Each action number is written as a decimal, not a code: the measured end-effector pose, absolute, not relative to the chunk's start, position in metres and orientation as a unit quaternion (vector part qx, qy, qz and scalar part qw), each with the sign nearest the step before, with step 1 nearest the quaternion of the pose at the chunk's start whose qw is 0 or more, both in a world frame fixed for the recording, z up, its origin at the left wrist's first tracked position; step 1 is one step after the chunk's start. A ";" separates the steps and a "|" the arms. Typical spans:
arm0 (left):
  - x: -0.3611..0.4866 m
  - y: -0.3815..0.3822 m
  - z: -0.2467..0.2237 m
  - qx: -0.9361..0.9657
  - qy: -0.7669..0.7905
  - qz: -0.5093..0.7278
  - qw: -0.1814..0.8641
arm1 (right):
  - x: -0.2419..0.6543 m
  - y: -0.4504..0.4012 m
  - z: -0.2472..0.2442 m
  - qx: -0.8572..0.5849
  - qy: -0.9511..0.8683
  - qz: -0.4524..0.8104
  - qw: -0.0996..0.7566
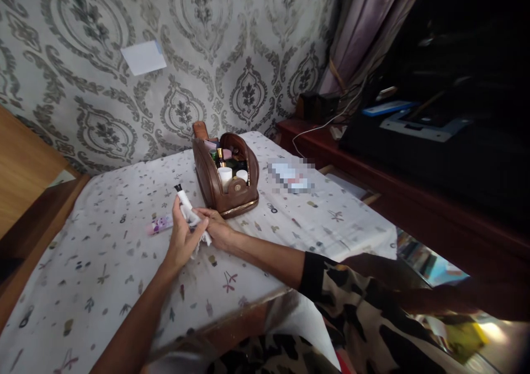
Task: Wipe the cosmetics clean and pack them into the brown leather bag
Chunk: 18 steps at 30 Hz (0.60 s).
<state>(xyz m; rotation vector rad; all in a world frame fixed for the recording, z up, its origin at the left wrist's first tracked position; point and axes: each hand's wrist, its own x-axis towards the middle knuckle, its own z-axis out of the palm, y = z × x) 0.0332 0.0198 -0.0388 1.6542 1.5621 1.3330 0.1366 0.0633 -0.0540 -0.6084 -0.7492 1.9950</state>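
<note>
Upright and tilted in my left hand (182,236) is a slim white tube (184,199) with a black tip. A crumpled white cloth or tissue (200,248) hangs below it, between both hands. My right hand (216,227) has its fingers closed on the white cloth beside the tube. Just beyond my hands stands an open brown bag (205,178), holding white-lidded jars, gold-topped bottles and other small items. A purple and pink tube (159,225) lies on the table to the left of my left hand, partly hidden behind it.
The table has a white patterned cloth (124,274). A blurred-out flat item (291,176) lies right of the bag. Along the right side runs a dark red cabinet (372,197) with a large black screen (476,142) and a white cable. Patterned wallpaper stands behind.
</note>
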 end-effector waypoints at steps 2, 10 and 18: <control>0.033 0.019 -0.038 0.605 0.579 0.476 0.270 | 0.137 0.064 -0.053 -0.249 -0.306 0.808 0.437; 0.033 0.018 -0.028 0.525 0.588 0.557 0.260 | 0.138 0.062 -0.055 -0.275 -0.420 0.747 0.436; 0.019 0.025 -0.022 0.477 0.617 0.601 0.177 | 0.142 0.055 -0.052 -0.240 -0.572 0.698 0.358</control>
